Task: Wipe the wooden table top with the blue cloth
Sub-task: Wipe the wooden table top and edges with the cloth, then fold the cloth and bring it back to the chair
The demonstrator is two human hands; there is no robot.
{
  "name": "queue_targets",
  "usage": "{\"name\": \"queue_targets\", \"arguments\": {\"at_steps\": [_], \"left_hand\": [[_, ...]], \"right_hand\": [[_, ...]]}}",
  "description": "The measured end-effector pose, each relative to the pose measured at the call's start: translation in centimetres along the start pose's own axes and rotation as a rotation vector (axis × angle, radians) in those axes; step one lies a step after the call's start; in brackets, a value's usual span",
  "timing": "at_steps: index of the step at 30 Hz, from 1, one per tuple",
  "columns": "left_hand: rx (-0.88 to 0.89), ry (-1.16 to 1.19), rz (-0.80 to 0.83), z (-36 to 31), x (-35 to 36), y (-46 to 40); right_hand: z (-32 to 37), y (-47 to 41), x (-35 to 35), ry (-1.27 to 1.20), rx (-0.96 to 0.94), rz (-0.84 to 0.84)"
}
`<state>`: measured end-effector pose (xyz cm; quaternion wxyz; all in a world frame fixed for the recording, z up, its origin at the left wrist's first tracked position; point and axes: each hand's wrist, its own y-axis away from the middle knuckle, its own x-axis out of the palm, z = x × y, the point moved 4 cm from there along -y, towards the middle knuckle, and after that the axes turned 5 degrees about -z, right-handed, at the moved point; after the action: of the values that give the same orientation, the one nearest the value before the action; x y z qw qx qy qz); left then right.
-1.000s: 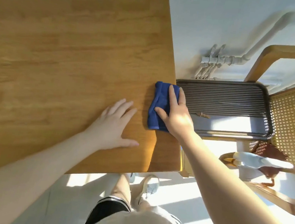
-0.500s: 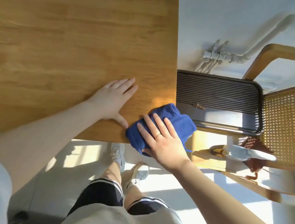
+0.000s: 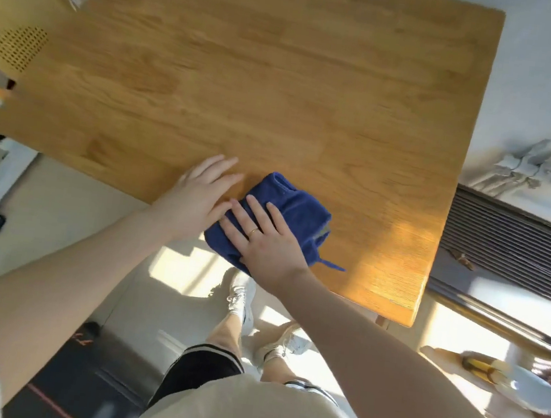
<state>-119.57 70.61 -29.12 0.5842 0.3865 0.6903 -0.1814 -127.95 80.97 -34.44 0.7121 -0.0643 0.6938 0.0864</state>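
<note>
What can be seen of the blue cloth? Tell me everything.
The blue cloth is a deep blue, soft, towel-like fabric, bunched into a rumpled pad. It lies on the wooden table at the near edge, partly overhanging it. The right hand presses flat on it; the left hand lies flat on the table beside it. A thin strip trails off to the right.

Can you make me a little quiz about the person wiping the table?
1. Which hand presses flat on the blue cloth?
2. True or false: the cloth lies at the table's far edge.
3. The left hand rests on: A) the floor B) the wooden table top C) a chair.

Key: 1. the right hand; 2. false, it lies at the near edge, partly hanging over; 3. B.
</note>
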Motion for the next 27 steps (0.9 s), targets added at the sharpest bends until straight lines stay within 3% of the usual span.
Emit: {"name": "queue_targets", "arguments": {"at_steps": [10,14,23,27], "left_hand": [[-0.133,0.078,-0.188,7.6,-1.9,5.0],[-0.207,0.165,-0.214,10.8,-3.3,6.8],[-0.301,0.971,-0.201,18.1,-9.3,8.4],[-0.309,1.142,-0.260,22.6,-13.1,8.9]], "right_hand": [[4.6,-7.1,0.2,0.069,-0.048,-0.002],[6.2,-10.6,-2.5,-0.024,-0.057,-0.046],[7.0,-21.6,-13.4,-1.199,0.291,-0.157],[10.8,-26.9,-15.6,-1.462,0.292,-0.137]]}}
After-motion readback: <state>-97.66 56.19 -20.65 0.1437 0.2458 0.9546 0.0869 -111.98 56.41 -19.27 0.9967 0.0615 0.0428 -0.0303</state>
